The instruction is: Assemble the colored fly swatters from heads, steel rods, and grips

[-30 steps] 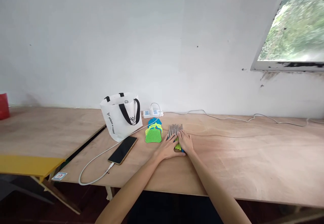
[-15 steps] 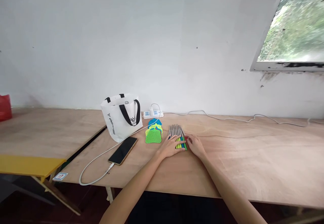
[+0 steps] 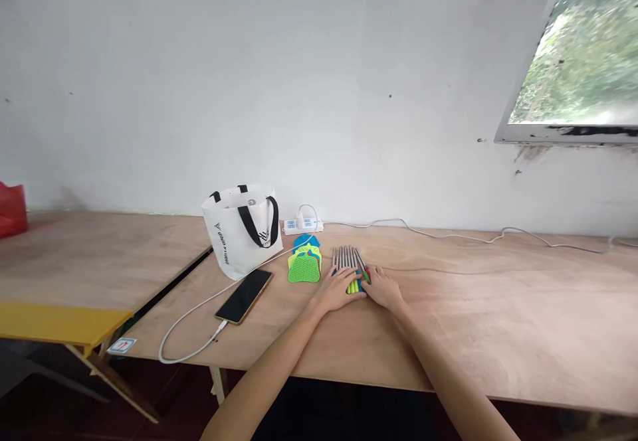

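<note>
A row of slim metal utensils (image 3: 345,256) with yellow, blue, green and red handles lies side by side on the wooden table; I cannot make out their exact kind. My left hand (image 3: 341,288) rests flat across the handles, its fingers stretched out and apart. At the right end of the row, my right hand (image 3: 381,288) is closed round a green-handled utensil (image 3: 367,275), which slants beside the others. A red handle shows against the fingers there. Part of the handles is hidden under both hands.
Left of the row lie overlapping green, yellow and blue perforated pieces (image 3: 304,269). A black phone (image 3: 244,296) on a white cable, a white tote bag (image 3: 239,242) and a power strip (image 3: 304,226) are further left and back. The table (image 3: 498,321) ends at a front edge.
My right hand has shifted slightly left and closed in over the green handle, whose lower end is now covered. My left hand stays on the row. The view has shifted slightly.
</note>
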The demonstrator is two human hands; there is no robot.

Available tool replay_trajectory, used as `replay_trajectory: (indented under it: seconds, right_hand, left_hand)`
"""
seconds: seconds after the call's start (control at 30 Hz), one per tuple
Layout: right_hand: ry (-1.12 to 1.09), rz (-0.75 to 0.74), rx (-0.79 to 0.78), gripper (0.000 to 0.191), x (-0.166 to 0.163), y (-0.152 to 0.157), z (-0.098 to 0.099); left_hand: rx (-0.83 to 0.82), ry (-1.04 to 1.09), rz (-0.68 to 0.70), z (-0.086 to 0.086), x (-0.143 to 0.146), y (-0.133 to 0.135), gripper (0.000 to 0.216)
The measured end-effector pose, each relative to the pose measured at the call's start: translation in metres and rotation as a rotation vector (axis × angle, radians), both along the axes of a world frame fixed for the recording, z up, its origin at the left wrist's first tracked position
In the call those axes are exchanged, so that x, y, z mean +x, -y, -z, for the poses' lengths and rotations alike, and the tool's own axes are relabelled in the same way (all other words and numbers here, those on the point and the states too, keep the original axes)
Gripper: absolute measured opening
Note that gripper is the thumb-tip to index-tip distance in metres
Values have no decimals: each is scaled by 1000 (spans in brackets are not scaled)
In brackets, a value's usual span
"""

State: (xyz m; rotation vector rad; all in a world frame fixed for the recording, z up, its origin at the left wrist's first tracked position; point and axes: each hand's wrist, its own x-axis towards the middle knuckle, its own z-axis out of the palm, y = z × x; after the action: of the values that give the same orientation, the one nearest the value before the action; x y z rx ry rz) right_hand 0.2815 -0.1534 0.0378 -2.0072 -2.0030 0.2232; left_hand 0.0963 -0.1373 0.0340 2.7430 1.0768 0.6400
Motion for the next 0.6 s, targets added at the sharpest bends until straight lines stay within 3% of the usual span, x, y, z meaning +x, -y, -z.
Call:
replay_trajectory:
  seconds: [0.17, 0.4, 0.6]
  right_hand:
    - [33, 32, -10, 46, -5, 3, -3]
    - [29, 48, -110, 47, -6, -9, -8]
    - [19, 82, -152, 45, -14, -28, -9]
  left_hand:
    - [8, 35, -39, 6, -1, -4, 72]
    - [26, 45, -55, 7, -2, -3, 56]
    - [15, 36, -85, 4, 0, 3, 57]
